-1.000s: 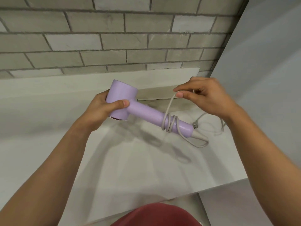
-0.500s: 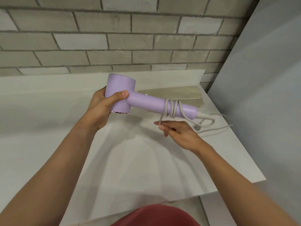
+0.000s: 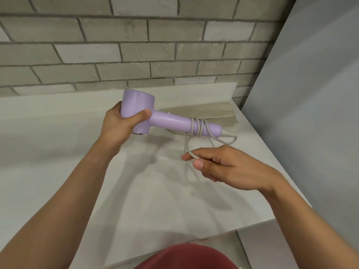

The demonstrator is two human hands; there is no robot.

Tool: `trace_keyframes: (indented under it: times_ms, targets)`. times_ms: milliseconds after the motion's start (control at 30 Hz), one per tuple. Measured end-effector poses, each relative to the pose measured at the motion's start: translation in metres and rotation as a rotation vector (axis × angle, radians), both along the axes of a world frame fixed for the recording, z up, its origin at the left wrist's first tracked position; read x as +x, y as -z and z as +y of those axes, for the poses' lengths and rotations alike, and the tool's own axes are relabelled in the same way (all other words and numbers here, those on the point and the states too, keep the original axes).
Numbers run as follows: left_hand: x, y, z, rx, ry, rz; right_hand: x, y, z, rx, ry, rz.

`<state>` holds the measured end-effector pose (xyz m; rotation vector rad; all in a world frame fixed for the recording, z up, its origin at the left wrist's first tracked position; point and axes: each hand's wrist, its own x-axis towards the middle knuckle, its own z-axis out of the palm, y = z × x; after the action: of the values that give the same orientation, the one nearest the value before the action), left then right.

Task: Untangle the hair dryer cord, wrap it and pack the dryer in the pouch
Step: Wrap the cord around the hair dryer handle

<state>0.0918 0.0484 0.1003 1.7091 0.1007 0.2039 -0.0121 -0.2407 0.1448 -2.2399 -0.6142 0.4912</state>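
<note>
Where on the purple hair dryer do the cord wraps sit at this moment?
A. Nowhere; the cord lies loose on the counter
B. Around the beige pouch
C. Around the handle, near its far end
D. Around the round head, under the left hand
C: the cord is looped several times around the hair dryer handle near its far end, clear of the left hand gripping the head.

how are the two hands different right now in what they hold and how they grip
The left hand wraps around the purple head of the hair dryer, holding it up off the counter. The right hand sits lower and only pinches the thin grey cord between thumb and fingers. Left grip is a full grasp, right a light pinch. Both are bare and hold parts of the same appliance.
</note>
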Motion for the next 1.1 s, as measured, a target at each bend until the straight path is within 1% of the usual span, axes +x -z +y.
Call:
trace_keyframes:
  times_ms: [67, 133, 167, 267, 367, 433, 467, 533, 600, 667, 733, 833, 967, 1033, 1067, 1100]
  targets:
    - [0.001, -0.002, 0.000, 0.047, 0.022, -0.010, 0.001, -0.012, -0.006, 0.007, -0.022, 0.002]
    - [0.001, -0.005, 0.001, 0.084, 0.049, -0.020, 0.006, -0.023, -0.011, 0.024, -0.003, -0.061]
    - [0.001, -0.006, 0.002, 0.103, 0.063, -0.026, 0.010, -0.027, -0.014, 0.015, 0.012, -0.124]
    - [0.000, -0.009, 0.005, 0.182, 0.102, -0.041, 0.028, -0.035, -0.022, -0.067, 0.068, -0.409]
    - [-0.004, -0.013, 0.007, 0.248, 0.166, -0.047, 0.049, -0.041, -0.025, -0.101, 0.119, -0.655]
    - [-0.008, -0.017, 0.008, 0.244, 0.221, -0.039, 0.062, -0.040, -0.024, -0.097, 0.122, -0.755]
    - [-0.010, -0.018, 0.008, 0.225, 0.252, -0.036, 0.068, -0.041, -0.025, -0.071, 0.130, -0.750]
    - [-0.013, -0.019, 0.010, 0.192, 0.295, -0.038, 0.079, -0.041, -0.030, -0.028, 0.156, -0.665]
    - [-0.015, -0.020, 0.012, 0.174, 0.314, -0.048, 0.090, -0.037, -0.035, -0.083, 0.156, -0.614]
    - [-0.016, -0.020, 0.015, 0.139, 0.326, -0.046, 0.097, -0.031, -0.036, -0.141, 0.127, -0.609]
    - [-0.017, -0.019, 0.017, 0.089, 0.341, -0.037, 0.102, -0.022, -0.034, -0.126, 0.110, -0.582]
    - [-0.017, -0.014, 0.021, 0.024, 0.347, -0.022, 0.108, -0.005, -0.030, -0.034, 0.138, -0.453]
    - [-0.016, -0.009, 0.020, -0.110, 0.336, -0.011, 0.106, 0.019, -0.020, 0.202, 0.176, -0.228]
    - [-0.015, -0.010, 0.016, -0.163, 0.320, -0.017, 0.102, 0.031, -0.015, 0.284, 0.208, -0.191]
    - [-0.015, -0.010, 0.015, -0.183, 0.313, -0.018, 0.101, 0.037, -0.015, 0.293, 0.208, -0.178]
    - [-0.015, -0.011, 0.013, -0.195, 0.308, -0.019, 0.100, 0.043, -0.014, 0.335, 0.205, -0.131]
